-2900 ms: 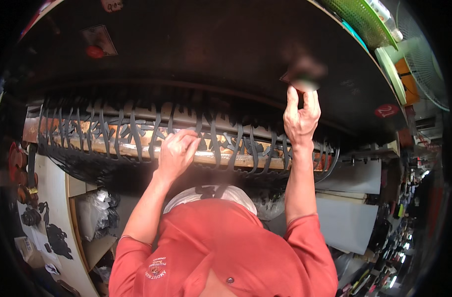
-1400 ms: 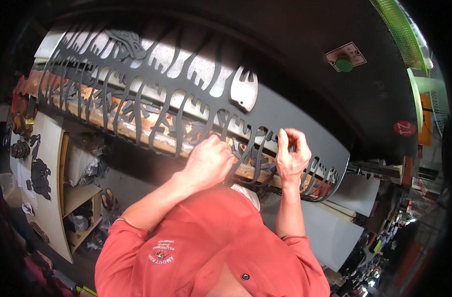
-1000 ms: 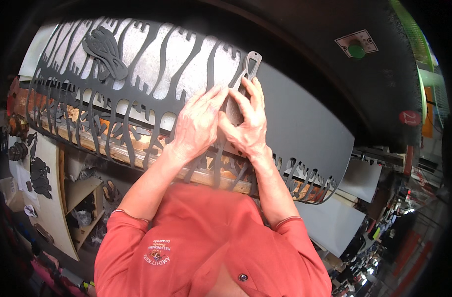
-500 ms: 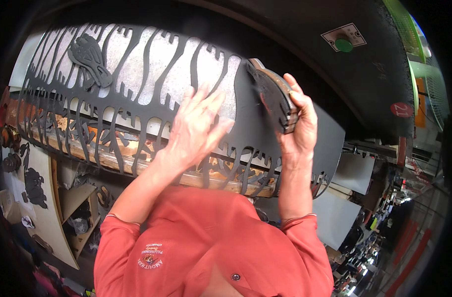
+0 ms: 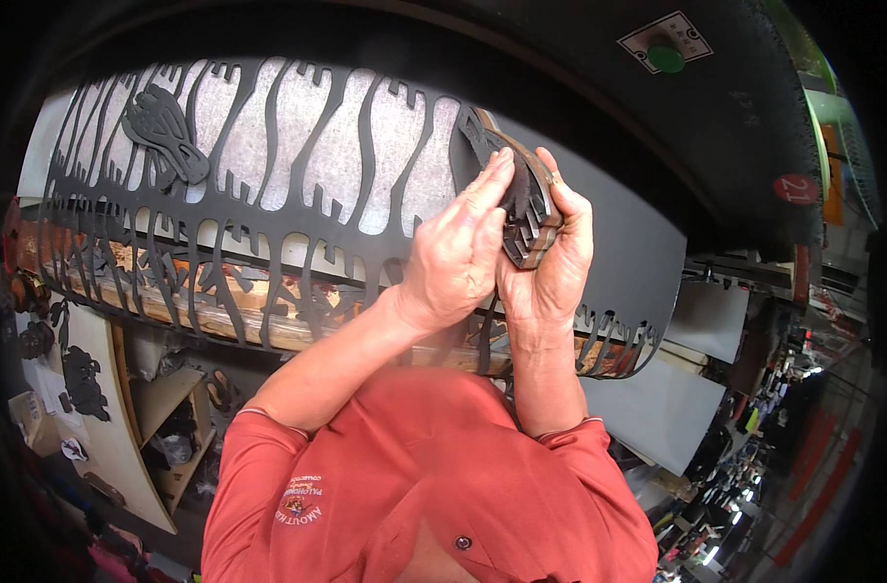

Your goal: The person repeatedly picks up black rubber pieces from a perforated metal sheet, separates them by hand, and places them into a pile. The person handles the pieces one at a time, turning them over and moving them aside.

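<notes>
Just right of the frame's centre, the right hand (image 5: pixel 550 262) is gripping a stack of dark cut-out pieces (image 5: pixel 523 206), fingers curled around its edge. The left hand (image 5: pixel 453 255) is pressing flat against the stack, fingers together. Behind them, a large black cut sheet (image 5: pixel 269 185) is stretching across the upper left.

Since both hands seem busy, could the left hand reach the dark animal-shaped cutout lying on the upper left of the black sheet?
Probably yes: the cutout lies uncovered, but the left hand is pressed against the stack of cut pieces first.
</notes>
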The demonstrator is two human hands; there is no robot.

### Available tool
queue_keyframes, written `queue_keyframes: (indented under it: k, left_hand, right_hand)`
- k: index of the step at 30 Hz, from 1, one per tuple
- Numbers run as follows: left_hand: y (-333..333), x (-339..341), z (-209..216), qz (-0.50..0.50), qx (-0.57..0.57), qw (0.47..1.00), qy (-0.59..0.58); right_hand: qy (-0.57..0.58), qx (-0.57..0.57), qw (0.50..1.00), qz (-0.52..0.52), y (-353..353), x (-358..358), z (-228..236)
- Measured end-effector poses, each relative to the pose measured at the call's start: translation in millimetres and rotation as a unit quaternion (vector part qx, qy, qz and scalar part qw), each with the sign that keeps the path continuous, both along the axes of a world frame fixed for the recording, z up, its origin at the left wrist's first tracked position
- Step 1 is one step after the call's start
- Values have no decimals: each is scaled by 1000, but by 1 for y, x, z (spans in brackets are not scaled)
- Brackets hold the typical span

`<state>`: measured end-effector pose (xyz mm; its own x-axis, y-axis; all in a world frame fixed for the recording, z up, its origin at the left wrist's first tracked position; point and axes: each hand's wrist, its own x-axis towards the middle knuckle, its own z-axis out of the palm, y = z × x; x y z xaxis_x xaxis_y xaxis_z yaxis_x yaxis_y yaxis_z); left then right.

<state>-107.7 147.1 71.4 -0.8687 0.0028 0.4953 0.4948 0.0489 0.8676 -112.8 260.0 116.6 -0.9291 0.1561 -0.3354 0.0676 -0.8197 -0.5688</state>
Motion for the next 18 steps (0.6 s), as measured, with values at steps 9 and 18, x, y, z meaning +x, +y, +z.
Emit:
queue_keyframes:
  k: [9, 18]
  left_hand:
    - [-27, -14, -5, -29, 114, 985, -126]
    - [-143, -63, -32, 48, 197, 962, -181]
  right_hand:
    - [-6, 93, 995, 40, -4, 3, 1]
    - [24, -41, 991, 124, 34, 20, -1]
